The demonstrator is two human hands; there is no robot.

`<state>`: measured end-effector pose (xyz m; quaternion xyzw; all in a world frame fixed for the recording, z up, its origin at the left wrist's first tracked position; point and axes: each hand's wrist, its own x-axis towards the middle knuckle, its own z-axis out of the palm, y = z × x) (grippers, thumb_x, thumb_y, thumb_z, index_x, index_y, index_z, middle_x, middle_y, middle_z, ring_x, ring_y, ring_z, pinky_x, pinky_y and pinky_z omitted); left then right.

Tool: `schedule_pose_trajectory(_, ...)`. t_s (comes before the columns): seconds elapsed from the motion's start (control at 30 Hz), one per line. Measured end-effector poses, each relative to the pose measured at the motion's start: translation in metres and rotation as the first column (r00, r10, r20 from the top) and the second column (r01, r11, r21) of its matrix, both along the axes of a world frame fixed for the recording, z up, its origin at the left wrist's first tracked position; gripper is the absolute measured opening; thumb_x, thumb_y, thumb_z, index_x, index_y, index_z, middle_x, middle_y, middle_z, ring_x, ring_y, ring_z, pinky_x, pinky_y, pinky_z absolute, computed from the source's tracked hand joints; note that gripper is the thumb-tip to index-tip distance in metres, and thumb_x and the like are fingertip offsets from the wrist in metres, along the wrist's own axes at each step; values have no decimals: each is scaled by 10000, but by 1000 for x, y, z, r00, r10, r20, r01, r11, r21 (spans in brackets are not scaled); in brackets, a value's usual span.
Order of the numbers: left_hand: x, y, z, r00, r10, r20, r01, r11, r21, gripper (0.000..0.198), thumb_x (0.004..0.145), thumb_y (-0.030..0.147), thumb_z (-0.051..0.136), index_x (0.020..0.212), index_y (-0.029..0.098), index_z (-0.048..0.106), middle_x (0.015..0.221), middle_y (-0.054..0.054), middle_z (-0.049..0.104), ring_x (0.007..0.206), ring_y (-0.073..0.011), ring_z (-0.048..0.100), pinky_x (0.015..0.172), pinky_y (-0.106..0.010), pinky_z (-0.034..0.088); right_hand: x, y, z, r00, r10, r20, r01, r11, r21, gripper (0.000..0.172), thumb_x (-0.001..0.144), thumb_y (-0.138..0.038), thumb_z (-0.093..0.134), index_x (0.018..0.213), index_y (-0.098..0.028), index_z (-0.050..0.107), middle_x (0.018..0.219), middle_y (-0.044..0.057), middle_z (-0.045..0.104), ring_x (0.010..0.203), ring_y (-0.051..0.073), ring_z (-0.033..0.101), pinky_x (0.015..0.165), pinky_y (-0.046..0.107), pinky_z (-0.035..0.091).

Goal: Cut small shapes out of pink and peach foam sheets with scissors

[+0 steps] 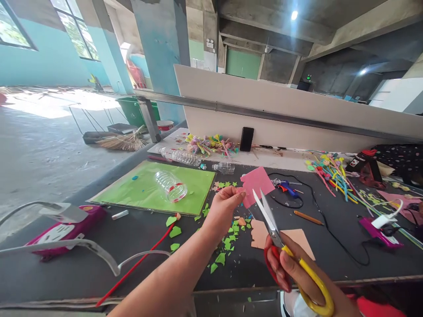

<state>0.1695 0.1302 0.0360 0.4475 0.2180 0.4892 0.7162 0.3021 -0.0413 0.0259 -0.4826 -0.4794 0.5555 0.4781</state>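
A bare left hand (226, 206), at the center of the frame, pinches the left edge of a roughly square sheet of pink paper (261, 182), thumb and forefinger clamped together on it, above a dark tabletop (251, 270). At lower right of center, the right hand (295, 259) grips metal scissors with one red and one yellow handle (273, 231), its fingers wrapped around the loops. The steel blades stand apart, tips beside the pink sheet; whether they touch it cannot be told.

Beneath the scissors lies a sheet of pale peach paper (302, 242), its left edge notched. Scattered green paper scraps (220, 259) litter the lower center, near the left forearm. At center left, a clear ribbed plastic bottle (170, 187) rests on its side on a flat light-green sheet (114, 188). Right of the pink paper sits a blue glue gun (291, 190), with a slim brown wooden-looking stick (309, 218) below it. A black smartphone (246, 139) leans upright against a white panel (291, 127) at upper center; bundled multicolored fuzzy stems (335, 171) lie at right.
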Motion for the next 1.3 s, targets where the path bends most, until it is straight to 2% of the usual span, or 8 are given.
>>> schedule_pose_trajectory(0.1, -4, 6, 1, 999, 22, 26, -22, 1000, 4, 196, 688, 250, 704, 629, 159, 541, 609, 33, 563, 560, -73, 488, 574, -200, 361, -4, 0, 0, 999, 13, -43, -16, 998, -63, 411, 826, -610, 482, 952, -218, 494, 638, -61, 430, 380, 32, 307, 353, 172, 288)
schedule_pose_trajectory(0.23, -6, 6, 3, 999, 39, 2, -39, 999, 24, 202, 679, 270, 705, 626, 163, 543, 586, 26, 569, 546, -86, 498, 547, -206, 353, -4, 1, -1, 993, 25, -115, -38, 993, -113, 357, 850, -560, 487, 971, -224, 492, 620, -70, 427, 353, 24, 295, 336, 162, 278)
schedule_pose_trajectory(0.37, -6, 1, 7, 999, 17, 42, -20, 998, 61, 173, 696, 254, 695, 631, 160, 565, 587, 21, 588, 586, -96, 517, 588, -212, 371, -1, 2, -6, 988, 66, -138, -83, 989, -120, 265, 909, -487, 429, 982, -239, 488, 620, -71, 438, 340, 29, 325, 330, 165, 317)
schedule_pose_trajectory(0.57, -5, -3, 8, 999, 17, 47, -22, 994, 104, 167, 705, 222, 696, 608, 158, 576, 577, 30, 588, 574, -81, 496, 594, -204, 369, 1, 2, -8, 989, 36, -145, -54, 991, -121, 219, 934, -435, 410, 999, -239, 484, 638, -67, 456, 337, 23, 337, 324, 153, 330)
schedule_pose_trajectory(0.77, -4, -6, 7, 997, -72, 14, 71, 995, 67, 155, 683, 231, 718, 636, 149, 595, 640, 0, 635, 590, -89, 529, 594, -207, 388, -2, 2, -3, 991, 13, -136, -29, 993, -116, 271, 899, -489, 447, 978, -232, 475, 611, -75, 445, 329, 27, 321, 299, 140, 311)
schedule_pose_trajectory(1.07, -8, -2, 12, 984, -175, -44, 173, 984, -41, 224, 623, 250, 759, 617, 144, 562, 612, -4, 633, 538, -93, 554, 567, -211, 411, -5, 1, 9, 995, -49, 86, 61, 989, -138, 402, 836, -617, 450, 953, -233, 471, 614, -80, 454, 321, 19, 279, 308, 148, 272)
schedule_pose_trajectory(1.17, -9, -2, 15, 974, -211, -84, 210, 977, -21, 224, 642, 261, 747, 603, 137, 564, 594, -19, 634, 542, -102, 567, 591, -221, 432, -4, 2, 13, 970, -73, 230, 109, 983, -148, 430, 825, -643, 431, 967, -239, 471, 613, -79, 437, 345, 31, 282, 330, 160, 285)
schedule_pose_trajectory(1.3, -10, -2, 17, 964, -245, -101, 242, 970, -37, 219, 664, 258, 729, 602, 133, 561, 603, -30, 647, 537, -110, 581, 581, -227, 450, -6, 3, 17, 915, -123, 385, 178, 978, -110, 431, 829, -645, 409, 974, -244, 474, 635, -70, 415, 400, 60, 355, 389, 191, 349)
